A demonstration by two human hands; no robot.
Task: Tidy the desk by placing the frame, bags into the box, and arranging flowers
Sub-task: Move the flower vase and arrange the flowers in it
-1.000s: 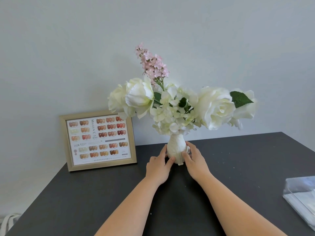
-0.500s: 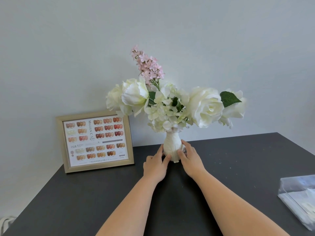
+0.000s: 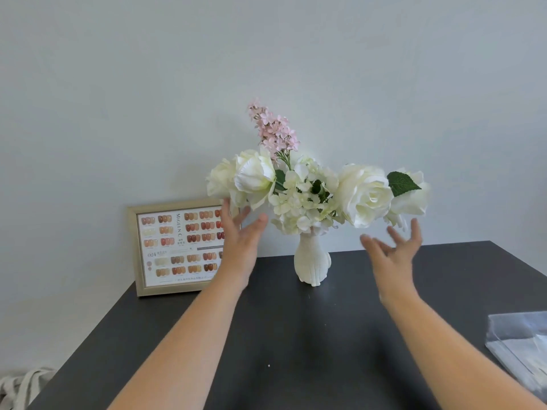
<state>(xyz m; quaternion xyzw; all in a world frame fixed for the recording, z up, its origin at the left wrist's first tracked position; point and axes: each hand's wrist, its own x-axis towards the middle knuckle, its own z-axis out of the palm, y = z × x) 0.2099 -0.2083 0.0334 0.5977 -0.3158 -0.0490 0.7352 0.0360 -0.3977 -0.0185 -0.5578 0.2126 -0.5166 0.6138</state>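
Risk: left hand and right hand, both spread wide and empty, flank flowers at 12 o'clock on table; careless brush could probably topple top-heavy vase.

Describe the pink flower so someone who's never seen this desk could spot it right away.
Start at the dark desk by the pale wall and find the white vase standing near its back edge. Its bouquet is mostly big cream-white roses. The pink flower is the single tall spike of tiny blossoms rising above them all, the only coloured bloom there.
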